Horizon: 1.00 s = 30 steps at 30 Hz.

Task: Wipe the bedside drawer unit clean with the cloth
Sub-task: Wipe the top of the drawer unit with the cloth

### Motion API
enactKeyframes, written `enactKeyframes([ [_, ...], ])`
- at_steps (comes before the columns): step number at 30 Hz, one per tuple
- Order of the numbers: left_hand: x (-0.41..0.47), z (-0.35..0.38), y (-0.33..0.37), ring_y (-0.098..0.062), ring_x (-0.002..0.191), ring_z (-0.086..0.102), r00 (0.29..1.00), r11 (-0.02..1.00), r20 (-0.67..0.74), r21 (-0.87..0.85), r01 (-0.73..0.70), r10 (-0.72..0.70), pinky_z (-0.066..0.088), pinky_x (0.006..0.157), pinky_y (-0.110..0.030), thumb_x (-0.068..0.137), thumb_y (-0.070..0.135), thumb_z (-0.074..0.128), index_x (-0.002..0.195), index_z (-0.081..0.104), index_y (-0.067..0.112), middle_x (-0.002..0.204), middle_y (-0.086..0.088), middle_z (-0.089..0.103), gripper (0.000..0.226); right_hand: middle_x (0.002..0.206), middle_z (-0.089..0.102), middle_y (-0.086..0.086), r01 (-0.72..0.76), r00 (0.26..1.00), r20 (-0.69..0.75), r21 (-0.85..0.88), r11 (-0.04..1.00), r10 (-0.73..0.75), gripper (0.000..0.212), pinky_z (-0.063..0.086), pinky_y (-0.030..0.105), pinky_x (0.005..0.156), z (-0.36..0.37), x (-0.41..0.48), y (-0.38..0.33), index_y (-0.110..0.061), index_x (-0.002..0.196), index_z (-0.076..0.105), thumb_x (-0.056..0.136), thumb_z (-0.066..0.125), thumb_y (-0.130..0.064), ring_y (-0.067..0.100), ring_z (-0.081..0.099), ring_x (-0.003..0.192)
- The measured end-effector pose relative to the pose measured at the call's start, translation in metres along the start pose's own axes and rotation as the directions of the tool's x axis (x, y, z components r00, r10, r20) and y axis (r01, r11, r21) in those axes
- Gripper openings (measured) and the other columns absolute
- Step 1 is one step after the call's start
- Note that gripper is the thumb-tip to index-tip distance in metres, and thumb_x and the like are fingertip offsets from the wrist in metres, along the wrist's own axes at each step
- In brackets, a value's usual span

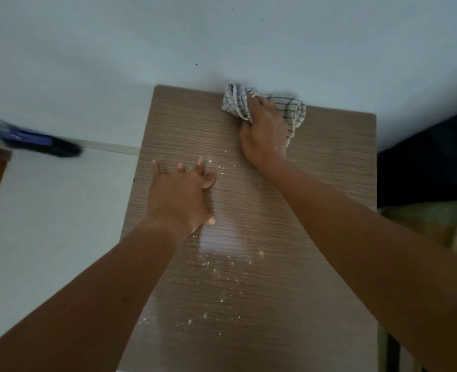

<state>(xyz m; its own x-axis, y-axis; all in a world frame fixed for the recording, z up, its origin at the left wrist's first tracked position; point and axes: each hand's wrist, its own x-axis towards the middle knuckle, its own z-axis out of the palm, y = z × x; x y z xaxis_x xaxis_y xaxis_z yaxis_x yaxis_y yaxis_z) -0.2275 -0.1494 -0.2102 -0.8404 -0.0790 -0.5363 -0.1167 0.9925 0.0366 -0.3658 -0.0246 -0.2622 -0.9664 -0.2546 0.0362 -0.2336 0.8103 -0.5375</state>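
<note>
**Cloth at the far edge, crumbs waiting nearer**

The right hand (pixel 262 132) is bunched tight around the checked cloth (pixel 289 108) at the far edge of the bedside drawer unit (pixel 329 183), against the wall, probably to sweep toward the near side. The left hand (pixel 180 194) rests spread and empty on the top, likely for bracing. The wood-grain top shows pale crumbs (pixel 216 264) scattered across its middle and near part.

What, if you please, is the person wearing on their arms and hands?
Nothing that shows: both forearms are bare up to the frame edge, with no sleeves in view. The left hand and right hand carry no gloves, rings, watch or bracelets.
</note>
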Motion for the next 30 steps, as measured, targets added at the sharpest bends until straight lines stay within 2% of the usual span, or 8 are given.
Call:
enactKeyframes([
  [3,0.001,0.0,-0.004,-0.025,0.15,0.016,1.0,1.0,-0.01,-0.011,0.007,-0.007,-0.002,0.116,-0.063,0.068,0.061,0.076,0.15,0.025,0.046,0.163,0.014,0.014,0.097,0.116,0.062,0.012,0.116,0.993,0.024,-0.015,0.993,-0.116,0.03,0.046,0.036,0.085,0.007,0.006,-0.003,-0.011,0.12,0.06,0.093,0.052,-0.02,0.032,0.056,0.109],
  [7,-0.001,-0.002,-0.004,-0.023,0.15,0.016,1.0,1.0,0.013,-0.008,0.016,-0.016,-0.003,0.116,-0.063,0.068,0.062,0.075,0.15,0.025,0.047,0.163,0.015,0.014,0.097,0.137,0.059,0.009,0.077,0.994,0.082,-0.017,0.997,-0.075,0.04,0.041,0.038,0.101,0.003,0.001,0.005,-0.013,0.134,0.056,0.102,0.043,-0.033,0.031,0.052,0.126],
  [13,-0.007,-0.001,-0.004,-0.024,0.149,0.02,0.999,1.0,-0.048,-0.002,0.003,-0.003,-0.002,0.114,-0.066,0.068,0.065,0.074,0.15,0.026,0.045,0.162,0.013,0.016,0.097,0.124,0.066,0.01,-0.016,0.996,0.094,0.061,0.998,0.011,0.037,0.041,0.04,0.096,-0.011,-0.085,0.002,-0.02,0.137,0.054,0.106,0.041,-0.034,0.034,0.055,0.12],
  [16,-0.027,0.015,-0.008,-0.024,0.146,0.027,0.981,0.999,-0.191,-0.016,-0.043,0.039,-0.002,0.115,-0.065,0.076,0.063,0.068,0.146,0.038,0.04,0.159,0.008,0.031,0.08,0.135,0.063,0.011,-0.031,0.996,0.086,0.028,0.999,0.028,0.042,0.042,0.044,0.103,-0.012,-0.141,0.002,-0.017,0.145,0.048,0.105,0.045,-0.031,0.035,0.052,0.128],
  [18,-0.051,0.032,-0.014,-0.024,0.138,0.04,0.938,0.992,-0.345,-0.094,-0.079,0.042,0.003,0.116,-0.063,0.077,0.061,0.066,0.125,0.057,0.035,0.145,0.005,0.05,0.055,0.144,0.056,0.011,-0.052,0.993,0.111,0.015,0.999,0.05,0.043,0.036,0.042,0.112,-0.007,-0.177,0.0,-0.016,0.145,0.048,0.104,0.045,-0.03,0.036,0.045,0.138],
  [21,-0.103,0.064,-0.019,-0.025,0.134,0.044,0.899,0.977,-0.437,-0.175,-0.119,0.031,0.006,0.115,-0.06,0.085,0.057,0.059,0.119,0.06,0.028,0.135,0.001,0.058,0.044,0.147,0.054,0.009,0.006,0.991,0.131,-0.033,0.999,-0.002,0.047,0.026,0.037,0.121,0.002,-0.237,-0.005,-0.016,0.145,0.049,0.099,0.047,-0.026,0.028,0.044,0.141],
  [24,-0.157,0.1,-0.028,-0.029,0.139,0.038,0.903,0.981,-0.402,-0.049,-0.187,0.152,0.01,0.114,-0.063,0.089,0.053,0.053,0.129,0.057,0.025,0.141,0.003,0.053,0.049,0.145,0.055,0.013,-0.001,0.994,0.111,-0.021,1.0,0.003,0.05,0.024,0.036,0.122,0.01,-0.306,-0.021,-0.01,0.143,0.052,0.094,0.05,-0.021,0.026,0.047,0.139],
  [30,-0.214,0.142,-0.045,-0.027,0.146,0.025,0.954,0.98,-0.226,0.08,-0.181,0.195,0.004,0.114,-0.064,0.094,0.049,0.05,0.145,0.043,0.026,0.156,0.004,0.036,0.056,0.139,0.06,0.014,0.016,0.999,0.05,0.003,1.0,-0.016,0.055,0.026,0.035,0.119,0.02,-0.417,-0.051,-0.006,0.138,0.056,0.084,0.056,-0.007,0.028,0.051,0.136],
])
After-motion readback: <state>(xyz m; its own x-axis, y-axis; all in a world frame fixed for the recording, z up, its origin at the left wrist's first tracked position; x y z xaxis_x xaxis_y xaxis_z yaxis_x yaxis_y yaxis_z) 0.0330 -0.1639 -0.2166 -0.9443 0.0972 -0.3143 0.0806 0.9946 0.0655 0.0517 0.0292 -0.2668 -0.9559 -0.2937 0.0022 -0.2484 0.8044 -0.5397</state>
